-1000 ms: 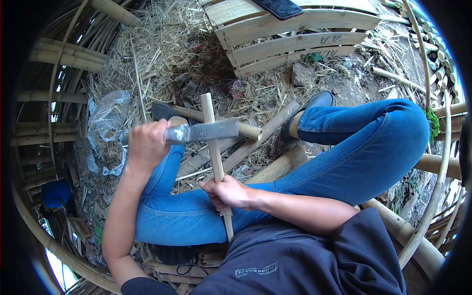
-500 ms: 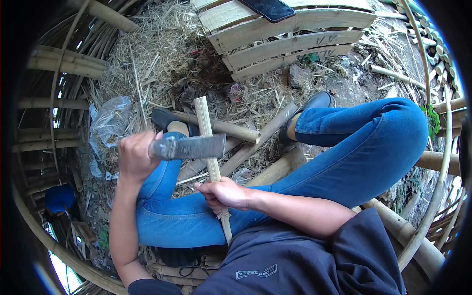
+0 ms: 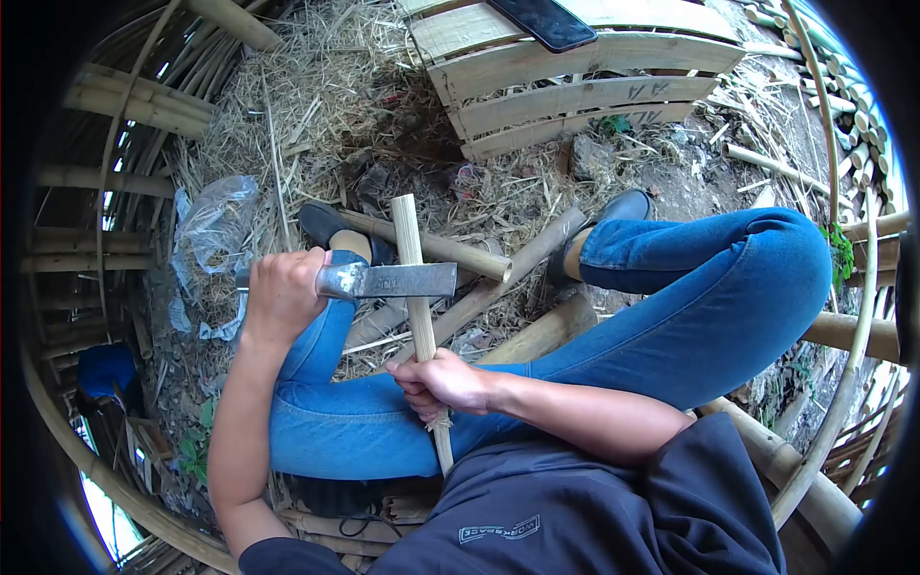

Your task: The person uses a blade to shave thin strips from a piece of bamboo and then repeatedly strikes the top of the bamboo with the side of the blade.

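My left hand (image 3: pixel 285 295) is closed round the handle of a machete (image 3: pixel 407 281), a short, broad, square-ended blade with a metal collar. Its blade lies level across the upper part of a pale bamboo stick (image 3: pixel 420 331), overlapping it in this view. My right hand (image 3: pixel 443 385) grips that stick lower down, above my thigh. The stick stands nearly upright, its top end beyond the blade and its lower end, with frayed fibres, against my shirt hem.
Bamboo poles (image 3: pixel 517 268) lie on the straw-strewn ground between my feet. A slatted wooden crate (image 3: pixel 575 67) with a phone (image 3: pixel 546 21) on it stands ahead. To the left is a clear plastic bag (image 3: pixel 218 225). Cut bamboo (image 3: pixel 862 134) is piled at far right.
The machete, blurred before, now shows sharply; its blade has turned level and shifted slightly right across the stick. My right hand keeps its grip. The whole view has shifted a little.
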A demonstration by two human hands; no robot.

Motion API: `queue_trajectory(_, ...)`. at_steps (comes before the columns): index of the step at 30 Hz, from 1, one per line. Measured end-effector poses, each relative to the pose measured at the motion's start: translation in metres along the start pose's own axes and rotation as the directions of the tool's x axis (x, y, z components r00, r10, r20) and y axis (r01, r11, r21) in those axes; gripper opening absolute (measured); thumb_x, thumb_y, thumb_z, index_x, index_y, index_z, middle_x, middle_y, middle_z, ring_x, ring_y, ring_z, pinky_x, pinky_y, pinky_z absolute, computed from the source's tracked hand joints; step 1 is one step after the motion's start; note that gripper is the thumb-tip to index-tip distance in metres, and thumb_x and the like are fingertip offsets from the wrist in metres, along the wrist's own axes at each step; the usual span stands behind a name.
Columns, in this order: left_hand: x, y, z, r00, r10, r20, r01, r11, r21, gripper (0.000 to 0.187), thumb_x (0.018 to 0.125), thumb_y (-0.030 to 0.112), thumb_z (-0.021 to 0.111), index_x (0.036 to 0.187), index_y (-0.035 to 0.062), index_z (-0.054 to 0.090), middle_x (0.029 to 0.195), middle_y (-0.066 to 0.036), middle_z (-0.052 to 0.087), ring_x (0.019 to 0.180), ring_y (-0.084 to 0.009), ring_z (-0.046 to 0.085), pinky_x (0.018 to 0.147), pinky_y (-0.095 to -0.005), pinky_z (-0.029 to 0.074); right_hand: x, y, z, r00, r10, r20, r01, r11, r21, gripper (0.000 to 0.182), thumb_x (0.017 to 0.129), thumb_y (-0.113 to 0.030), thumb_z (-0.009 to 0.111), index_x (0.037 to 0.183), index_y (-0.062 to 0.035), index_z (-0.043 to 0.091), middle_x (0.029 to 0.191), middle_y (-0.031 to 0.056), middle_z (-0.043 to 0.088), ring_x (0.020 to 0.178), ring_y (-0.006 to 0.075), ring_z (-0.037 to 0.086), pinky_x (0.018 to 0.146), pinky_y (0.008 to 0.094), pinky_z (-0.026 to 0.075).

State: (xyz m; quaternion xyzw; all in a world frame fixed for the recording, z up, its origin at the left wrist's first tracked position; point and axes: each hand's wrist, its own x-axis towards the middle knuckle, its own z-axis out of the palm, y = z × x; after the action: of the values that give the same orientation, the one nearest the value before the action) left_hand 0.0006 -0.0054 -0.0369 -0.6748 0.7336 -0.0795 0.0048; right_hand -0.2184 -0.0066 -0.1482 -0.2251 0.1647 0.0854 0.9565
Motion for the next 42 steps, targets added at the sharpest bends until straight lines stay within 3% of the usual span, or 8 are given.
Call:
queue_trajectory(5,0.021,-0.015,0.001,0.994,-0.074,-0.077,0.076,0.996,0.034,0.011,0.082,0.012,0.065,0.077,0.0048,0.059,0.07,-0.016,0.063,0.069,-0.0385,0.063,0.061,-0.0482,0.049,-0.001,-0.001,0.003,1.0,0.018,-0.001,-0.018,1.0,0.019,0.046,0.103,-0.034,0.049,0.064,-0.0135,0.034,0.055,-0.0022,0.029,0.047,0.0118,0.027,0.046,0.0308,0.028)
queue_trajectory(10,0.027,-0.039,-0.015,0.966,-0.16,-0.201,0.193,0.968,0.158,0.01,0.08,0.01,0.065,0.074,0.0047,0.06,0.069,-0.017,0.065,0.067,-0.0363,0.066,0.061,-0.0477,0.05,0.0,0.009,0.022,0.998,0.057,0.007,-0.057,0.998,-0.033,0.048,0.104,-0.034,0.048,0.063,-0.0128,0.032,0.056,-0.0024,0.027,0.048,0.0122,0.025,0.047,0.0301,0.024)
queue_trajectory(13,0.018,-0.038,-0.022,0.923,-0.196,-0.33,0.161,0.978,-0.13,0.01,0.077,0.003,0.061,0.071,0.0021,0.054,0.064,-0.019,0.057,0.062,-0.0392,0.061,0.056,-0.0448,0.044,0.0,0.001,0.009,0.998,0.061,0.013,-0.061,0.996,0.062,0.047,0.105,-0.034,0.045,0.064,-0.0133,0.032,0.056,-0.0032,0.024,0.047,0.0123,0.023,0.048,0.0307,0.025)
queue_trajectory(14,0.016,-0.033,-0.025,0.922,-0.244,-0.3,0.167,0.95,-0.263,0.016,0.076,-0.001,0.06,0.066,0.0016,0.048,0.06,-0.018,0.052,0.057,-0.0373,0.057,0.053,-0.0417,0.04,-0.001,0.001,0.007,0.998,0.052,0.025,-0.053,0.996,0.065,0.047,0.105,-0.034,0.045,0.064,-0.0135,0.032,0.055,-0.0035,0.024,0.047,0.0122,0.023,0.048,0.0306,0.025)
queue_trajectory(22,-0.01,-0.005,-0.008,0.987,0.065,-0.147,-0.095,0.972,-0.213,0.035,0.076,0.021,0.075,0.06,0.0068,0.047,0.055,-0.013,0.054,0.053,-0.0343,0.058,0.048,-0.0429,0.043,-0.005,-0.02,-0.006,0.993,-0.006,0.117,-0.007,0.994,0.108,0.047,0.104,-0.036,0.043,0.064,-0.015,0.032,0.054,-0.0045,0.022,0.046,0.0112,0.02,0.048,0.0297,0.025)
queue_trajectory(29,-0.008,0.002,0.001,0.998,0.057,-0.041,-0.062,0.99,-0.123,0.031,0.085,0.02,0.067,0.062,0.0066,0.05,0.058,-0.014,0.057,0.056,-0.0361,0.06,0.051,-0.0463,0.044,-0.007,-0.021,-0.002,0.99,0.009,0.14,-0.021,0.996,0.083,0.048,0.105,-0.03,0.043,0.062,-0.0149,0.028,0.055,-0.0049,0.021,0.046,0.0107,0.02,0.049,0.0294,0.026)
queue_trajectory(33,-0.002,0.002,0.0,0.999,0.037,-0.04,-0.04,0.997,-0.068,0.016,0.081,0.014,0.068,0.068,0.0075,0.06,0.063,-0.013,0.064,0.059,-0.0321,0.065,0.052,-0.0446,0.048,-0.007,-0.018,-0.001,0.994,0.027,0.102,-0.035,0.996,0.079,0.048,0.104,-0.028,0.045,0.061,-0.0147,0.028,0.054,-0.0049,0.022,0.046,0.0103,0.02,0.048,0.0291,0.025)
queue_trajectory(42,0.025,-0.009,0.013,0.993,0.041,-0.107,-0.039,0.999,0.02,0.018,0.088,0.016,0.061,0.072,0.0069,0.062,0.064,-0.013,0.065,0.06,-0.0325,0.065,0.056,-0.0451,0.05,-0.009,-0.019,-0.001,0.996,0.061,0.063,-0.066,0.994,0.082,0.048,0.104,-0.032,0.045,0.062,-0.0147,0.029,0.053,-0.0043,0.022,0.046,0.0106,0.02,0.047,0.0294,0.025)
